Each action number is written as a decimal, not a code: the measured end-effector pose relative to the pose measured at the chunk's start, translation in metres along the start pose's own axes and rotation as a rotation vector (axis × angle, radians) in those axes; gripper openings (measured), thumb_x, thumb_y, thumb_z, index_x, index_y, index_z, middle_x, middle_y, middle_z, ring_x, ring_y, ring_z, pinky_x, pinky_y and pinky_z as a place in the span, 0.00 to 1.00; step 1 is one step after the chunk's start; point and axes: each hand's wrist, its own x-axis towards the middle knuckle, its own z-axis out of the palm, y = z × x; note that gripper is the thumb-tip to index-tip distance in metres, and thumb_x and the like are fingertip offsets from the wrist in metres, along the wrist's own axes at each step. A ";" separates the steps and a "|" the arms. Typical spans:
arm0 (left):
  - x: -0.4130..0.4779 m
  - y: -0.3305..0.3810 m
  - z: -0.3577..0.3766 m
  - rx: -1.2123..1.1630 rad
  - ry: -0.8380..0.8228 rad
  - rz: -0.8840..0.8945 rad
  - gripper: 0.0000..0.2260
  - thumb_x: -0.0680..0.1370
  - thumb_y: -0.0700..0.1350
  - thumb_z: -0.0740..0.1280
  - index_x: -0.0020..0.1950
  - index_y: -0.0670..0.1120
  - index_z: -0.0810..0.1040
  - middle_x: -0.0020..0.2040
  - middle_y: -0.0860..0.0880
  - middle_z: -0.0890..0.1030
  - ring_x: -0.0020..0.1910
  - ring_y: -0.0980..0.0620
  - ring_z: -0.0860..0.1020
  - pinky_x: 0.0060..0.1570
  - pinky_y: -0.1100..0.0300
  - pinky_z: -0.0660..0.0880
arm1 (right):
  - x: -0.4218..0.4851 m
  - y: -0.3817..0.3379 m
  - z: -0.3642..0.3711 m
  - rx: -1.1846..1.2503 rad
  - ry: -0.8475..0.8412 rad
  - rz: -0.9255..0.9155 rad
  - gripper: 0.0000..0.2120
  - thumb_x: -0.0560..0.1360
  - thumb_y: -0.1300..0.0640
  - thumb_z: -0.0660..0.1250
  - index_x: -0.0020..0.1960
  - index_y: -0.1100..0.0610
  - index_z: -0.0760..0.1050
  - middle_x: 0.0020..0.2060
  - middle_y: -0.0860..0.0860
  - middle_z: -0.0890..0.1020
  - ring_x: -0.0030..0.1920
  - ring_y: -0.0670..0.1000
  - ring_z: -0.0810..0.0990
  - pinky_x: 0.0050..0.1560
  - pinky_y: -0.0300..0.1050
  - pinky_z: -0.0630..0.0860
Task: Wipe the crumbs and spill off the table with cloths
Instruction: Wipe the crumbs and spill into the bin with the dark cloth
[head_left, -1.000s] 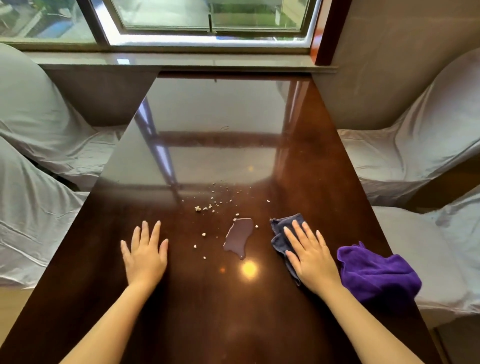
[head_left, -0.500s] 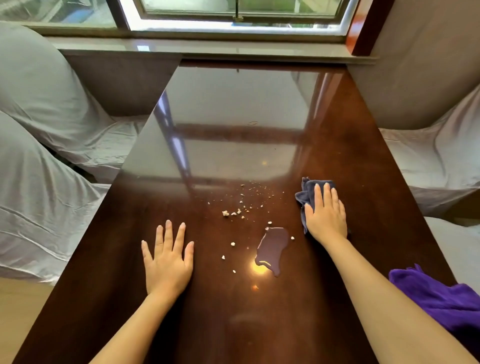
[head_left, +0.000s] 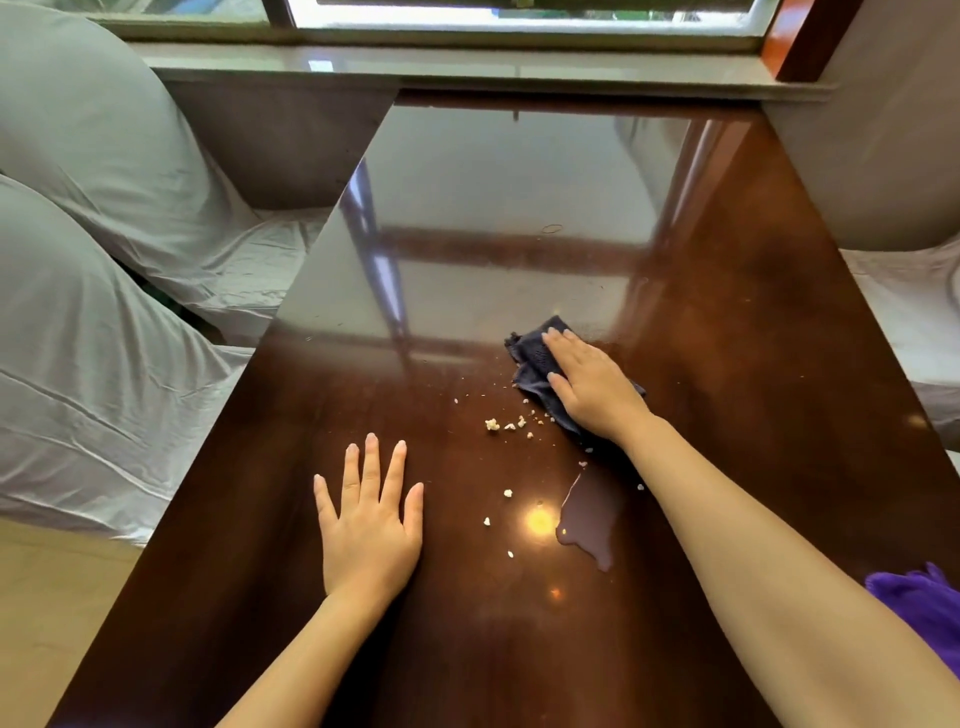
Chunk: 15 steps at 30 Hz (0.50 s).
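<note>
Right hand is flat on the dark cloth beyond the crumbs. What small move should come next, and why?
Probably drag the dark cloth under the right hand toward the person, through the crumbs: they lie just beside its near-left edge, unswept, and the spill sits farther along.

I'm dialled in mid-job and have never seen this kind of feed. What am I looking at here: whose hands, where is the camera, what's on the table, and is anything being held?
There is no machine: a person works bare-handed, and the one camera sits on their head, looking forward and down. The right hand presses flat on a dark blue cloth at the far side of the crumbs. The left hand lies open and flat on the brown table, holding nothing. Nearer the person, a dark spill sits unwiped beside the right forearm. A purple cloth waits at the right edge.
</note>
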 end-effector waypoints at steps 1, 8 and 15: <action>0.000 0.000 0.000 0.002 -0.002 0.000 0.27 0.75 0.61 0.37 0.73 0.55 0.44 0.77 0.50 0.50 0.76 0.50 0.45 0.73 0.41 0.42 | 0.002 -0.004 0.002 -0.010 -0.019 -0.048 0.25 0.80 0.54 0.54 0.75 0.57 0.52 0.76 0.54 0.57 0.75 0.51 0.53 0.74 0.48 0.50; 0.001 -0.002 0.002 -0.009 -0.007 -0.001 0.24 0.77 0.59 0.40 0.72 0.56 0.42 0.77 0.51 0.48 0.75 0.52 0.42 0.73 0.42 0.41 | -0.001 -0.021 0.007 -0.060 -0.125 -0.288 0.24 0.81 0.55 0.53 0.75 0.56 0.51 0.76 0.52 0.55 0.76 0.50 0.50 0.75 0.46 0.47; 0.002 -0.003 0.003 -0.019 -0.020 0.004 0.23 0.78 0.57 0.42 0.72 0.58 0.39 0.78 0.51 0.47 0.76 0.52 0.42 0.72 0.42 0.39 | -0.031 -0.039 0.013 -0.045 -0.179 -0.394 0.24 0.81 0.55 0.53 0.75 0.53 0.52 0.76 0.50 0.55 0.76 0.48 0.49 0.74 0.43 0.44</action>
